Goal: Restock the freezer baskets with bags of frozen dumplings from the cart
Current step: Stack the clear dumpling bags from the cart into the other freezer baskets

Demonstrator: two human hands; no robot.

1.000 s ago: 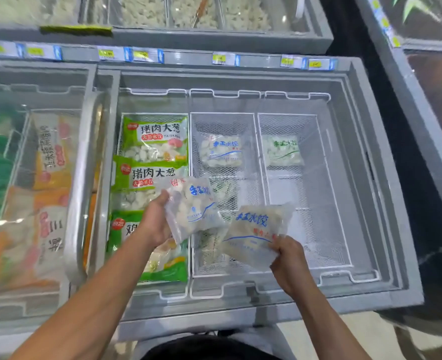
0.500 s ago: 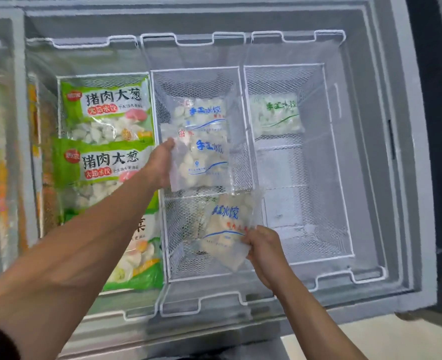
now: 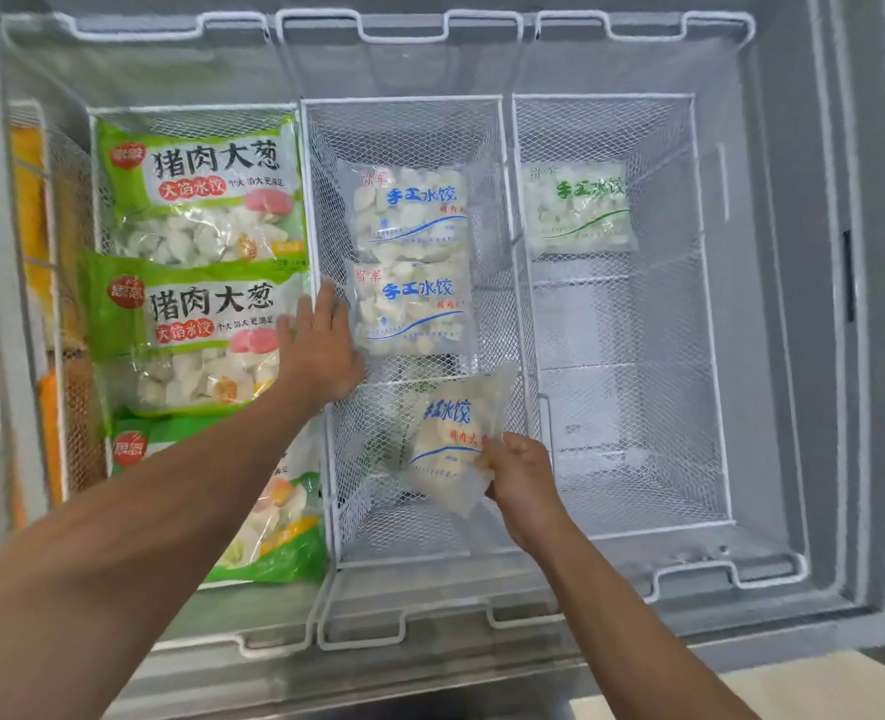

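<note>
Two blue-print dumpling bags (image 3: 410, 262) are already lying toward the far end of the middle basket (image 3: 404, 103) — the left hand (image 3: 320, 345) is hovering flat, gripping nothing, the right hand (image 3: 520, 475) is pinching a third bag (image 3: 448, 439) above its near end, and the right basket (image 3: 710, 314) is sitting mostly bare.

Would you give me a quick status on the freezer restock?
Left hand open beside the placed bag. Right hand grips another bag over the middle basket. Nothing blocking.

"猪肉大葱" and "大馅水饺" are printed on the big green plastic bags (image 3: 196, 184). "手工水饺" is printed in blue on the small clear bags (image 3: 411, 213) and in green on another clear bag (image 3: 578, 210).
</note>
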